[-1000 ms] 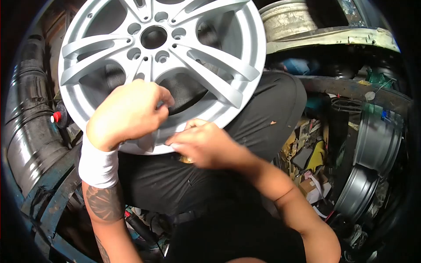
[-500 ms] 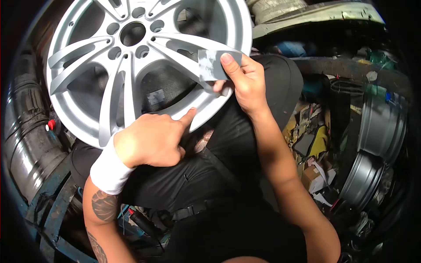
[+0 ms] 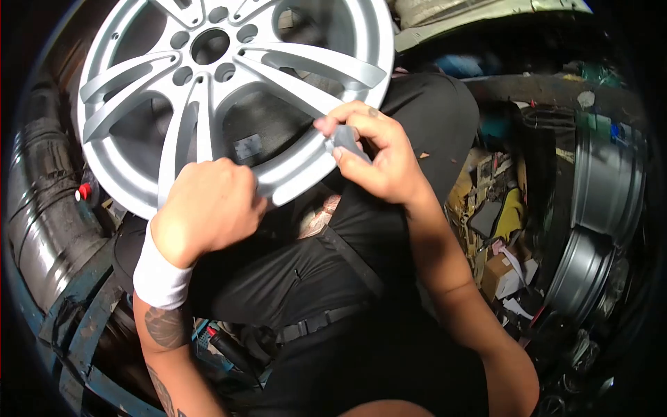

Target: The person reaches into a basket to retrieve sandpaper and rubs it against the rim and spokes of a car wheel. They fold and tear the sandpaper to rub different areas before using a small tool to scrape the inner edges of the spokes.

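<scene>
A silver alloy wheel (image 3: 201,90) fills the upper left of the view, its lower rim by my lap. My right hand (image 3: 379,153) pinches a bent grey abrasive sheet (image 3: 342,141) between thumb and fingers at the rim's lower right edge. At the lower rim, my left hand (image 3: 212,208) has its fingers curled inward and a white band at the wrist; whether it grips the rim is hidden. Through a gap between the spokes shows a small grey patch (image 3: 247,146) behind the wheel.
Two more wheels (image 3: 608,187) stand at the far right. Near them lie a small cardboard box (image 3: 504,276) and a yellow and grey piece (image 3: 511,215) among clutter. A large shiny dark cylinder (image 3: 45,208) is on the left, above a blue metal frame (image 3: 90,354).
My right hand has turned over and the sheet, flat before, is now bent in its fingers. My left hand has moved left, and its outstretched index finger has curled in.
</scene>
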A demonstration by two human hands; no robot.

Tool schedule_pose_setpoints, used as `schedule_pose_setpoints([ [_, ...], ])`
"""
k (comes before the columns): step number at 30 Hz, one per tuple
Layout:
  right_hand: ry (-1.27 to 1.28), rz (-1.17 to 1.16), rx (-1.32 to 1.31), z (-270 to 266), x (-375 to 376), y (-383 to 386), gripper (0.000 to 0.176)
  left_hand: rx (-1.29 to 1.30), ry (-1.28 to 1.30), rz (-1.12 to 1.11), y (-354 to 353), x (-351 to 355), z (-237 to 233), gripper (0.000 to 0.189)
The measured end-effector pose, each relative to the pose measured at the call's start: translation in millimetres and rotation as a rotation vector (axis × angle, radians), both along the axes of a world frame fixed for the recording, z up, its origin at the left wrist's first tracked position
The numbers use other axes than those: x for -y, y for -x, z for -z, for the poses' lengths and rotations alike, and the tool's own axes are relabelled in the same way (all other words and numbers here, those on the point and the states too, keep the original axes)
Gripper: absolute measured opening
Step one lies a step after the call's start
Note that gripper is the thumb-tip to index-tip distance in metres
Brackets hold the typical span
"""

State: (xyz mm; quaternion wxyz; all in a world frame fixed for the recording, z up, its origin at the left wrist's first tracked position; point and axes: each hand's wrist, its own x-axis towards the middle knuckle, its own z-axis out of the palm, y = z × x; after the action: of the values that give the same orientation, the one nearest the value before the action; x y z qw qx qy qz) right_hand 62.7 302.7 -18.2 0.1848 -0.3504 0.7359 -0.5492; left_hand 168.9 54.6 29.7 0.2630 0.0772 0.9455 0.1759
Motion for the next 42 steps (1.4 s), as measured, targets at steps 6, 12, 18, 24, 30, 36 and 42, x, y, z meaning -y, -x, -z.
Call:
schedule_pose_setpoints([
  [6, -0.418, -0.126, -0.258, -49, 8, 2, 0.016, -0.091, -0.049, -0.209, 14, 24, -6, 0.025],
  [12, -0.597, -0.433, -0.514, -44, 34, 3, 0.012, -0.09, -0.197, -0.363, 29, 70, -16, 0.03],
  [18, -0.715, -0.537, -0.439, -45, 46, 6, 0.014, -0.151, -0.233, -0.408, 39, 93, -10, 0.032],
  [24, -0.614, -0.327, -0.615, -24, 39, -28, 0.014, -0.215, -0.195, -0.396, 35, 84, -8, 0.032],
  [30, -0.582, -0.346, -0.642, -13, 57, -50, 0.012, -0.242, -0.197, -0.397, 32, 83, -7, 0.031],
  [36, -0.737, -0.213, -0.662, -19, 46, -42, 0.012, -0.257, -0.234, -0.385, 28, 78, -5, 0.031],
  [42, -0.715, -0.217, -0.666, -20, 41, -41, 0.01, -0.213, -0.178, -0.376, 29, 72, -4, 0.032],
])
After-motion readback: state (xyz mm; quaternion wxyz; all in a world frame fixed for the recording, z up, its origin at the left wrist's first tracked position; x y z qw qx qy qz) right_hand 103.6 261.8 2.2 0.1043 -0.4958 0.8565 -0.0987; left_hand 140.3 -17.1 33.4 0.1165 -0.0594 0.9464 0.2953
